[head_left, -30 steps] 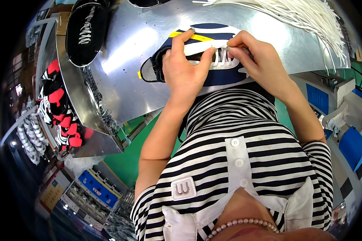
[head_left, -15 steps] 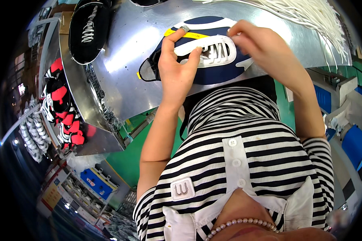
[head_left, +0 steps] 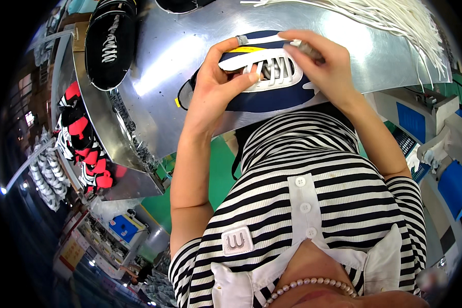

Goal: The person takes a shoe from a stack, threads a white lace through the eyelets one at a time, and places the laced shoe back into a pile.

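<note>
A navy shoe upper (head_left: 272,101) with a white eyelet panel and a yellow strip (head_left: 247,50) lies flattened on the metal table. White laces (head_left: 279,71) cross the eyelet opening. My left hand (head_left: 216,77) grips the upper on its left side, the thumb over the lacing and the index finger, wrapped in grey, along the far edge. At the right end of the lacing, my right hand (head_left: 324,61) is curled with thumb and index finger close together. Grey wrapping also shows on one of its fingers. Whatever lies between those fingertips is too small to make out.
A black upper with white laces (head_left: 108,51) sits at the table's left, and part of another dark upper (head_left: 182,5) shows at the top. Loose white laces (head_left: 390,23) are heaped at the far right. Red, black and white uppers (head_left: 82,133) hang beyond the left edge.
My left thumb has shifted from the eyelet panel's edge onto the lacing. My right hand has moved slightly left, its fingers curling in beside the end of the lacing.
</note>
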Tool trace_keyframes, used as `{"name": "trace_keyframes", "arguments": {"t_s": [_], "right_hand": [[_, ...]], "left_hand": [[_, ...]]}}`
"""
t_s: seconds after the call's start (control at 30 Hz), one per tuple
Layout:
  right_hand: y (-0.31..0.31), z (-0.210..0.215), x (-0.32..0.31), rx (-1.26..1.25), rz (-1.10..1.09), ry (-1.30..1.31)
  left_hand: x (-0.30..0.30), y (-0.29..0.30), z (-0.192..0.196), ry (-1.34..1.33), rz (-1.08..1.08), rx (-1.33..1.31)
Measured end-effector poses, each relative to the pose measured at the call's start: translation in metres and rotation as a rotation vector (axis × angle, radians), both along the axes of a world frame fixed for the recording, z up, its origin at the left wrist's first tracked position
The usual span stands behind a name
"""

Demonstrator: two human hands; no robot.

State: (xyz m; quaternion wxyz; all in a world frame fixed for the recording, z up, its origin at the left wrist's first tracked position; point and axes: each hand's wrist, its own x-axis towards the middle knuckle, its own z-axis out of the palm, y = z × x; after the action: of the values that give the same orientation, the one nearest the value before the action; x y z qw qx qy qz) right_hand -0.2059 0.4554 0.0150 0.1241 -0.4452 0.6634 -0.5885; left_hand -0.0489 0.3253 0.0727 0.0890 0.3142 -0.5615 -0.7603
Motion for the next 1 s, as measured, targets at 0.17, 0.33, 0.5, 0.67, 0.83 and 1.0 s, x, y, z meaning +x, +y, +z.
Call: {"name": "trace_keyframes", "arguments": {"t_s": [0.17, 0.33, 0.5, 0.67, 0.83, 1.0], "right_hand": [[-0.003, 0.018, 0.0, 0.064, 0.192, 0.425], [0.014, 0.038, 0.011, 0.011, 0.438, 0.102], [0.022, 0.029, 0.031, -0.015, 0.535, 0.027], [0.035, 0.013, 0.025, 0.117, 0.298, -0.165], [0.044, 0.027, 0.021, 0.385, 0.116, -0.444], [0.025, 0.023, 0.031, 0.409, 0.18, -0.518]], "left_hand": [[-0.008, 0.005, 0.001, -0.019, -0.01, -0.075], [-0.011, 0.001, 0.0, -0.058, 0.013, -0.126], [-0.023, -0.002, -0.018, -0.09, 0.101, -0.346], [-0.007, 0.014, 0.007, -0.19, -0.06, -0.771], [0.025, 0.031, 0.004, -0.168, -0.135, -1.219], [0.019, 0.033, 0.002, -0.202, -0.128, -1.135]]}}
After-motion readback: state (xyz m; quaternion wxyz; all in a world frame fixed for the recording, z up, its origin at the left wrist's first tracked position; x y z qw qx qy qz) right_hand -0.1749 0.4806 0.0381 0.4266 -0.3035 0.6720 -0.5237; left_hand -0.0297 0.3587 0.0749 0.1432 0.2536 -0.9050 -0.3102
